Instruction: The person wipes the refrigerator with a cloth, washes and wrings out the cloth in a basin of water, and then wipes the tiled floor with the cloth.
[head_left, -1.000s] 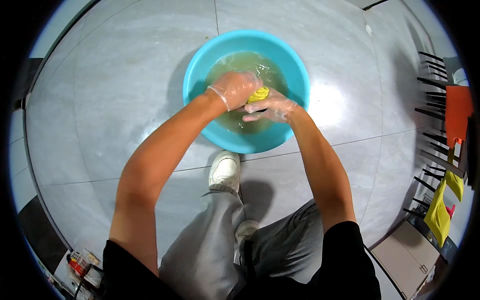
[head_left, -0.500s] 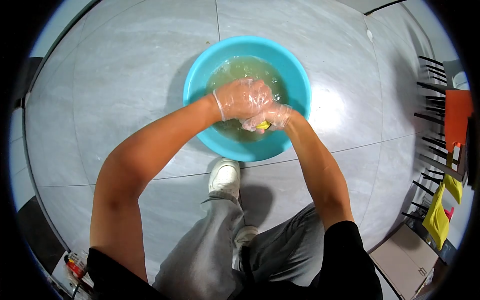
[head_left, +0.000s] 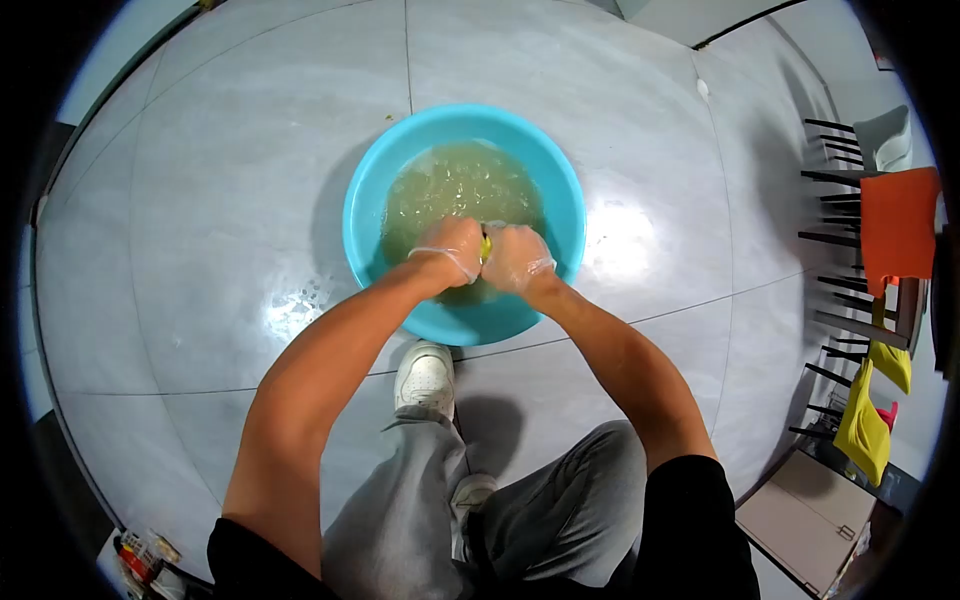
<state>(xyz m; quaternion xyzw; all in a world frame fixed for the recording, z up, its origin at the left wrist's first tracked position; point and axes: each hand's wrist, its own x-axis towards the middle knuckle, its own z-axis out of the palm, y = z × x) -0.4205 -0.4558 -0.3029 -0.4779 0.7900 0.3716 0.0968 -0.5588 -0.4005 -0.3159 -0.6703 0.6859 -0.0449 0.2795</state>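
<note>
Grey tiles [head_left: 250, 200] surround the blue basin [head_left: 365, 215]. Hands just went from overlapping to side by side over its water [head_left: 455, 185], so the yellow item [head_left: 486, 247] is mostly hidden between them. Left hand [head_left: 452, 243] and right hand [head_left: 515, 260] both look closed around it, honestly. White shoe [head_left: 425, 375] is beside the basin, wearer's side.

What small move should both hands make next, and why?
Probably a gentle twist of the yellow item, with the fists over the blue basin: the left hand and right hand grip it side by side, and the cloudy water can catch any drips.
</note>
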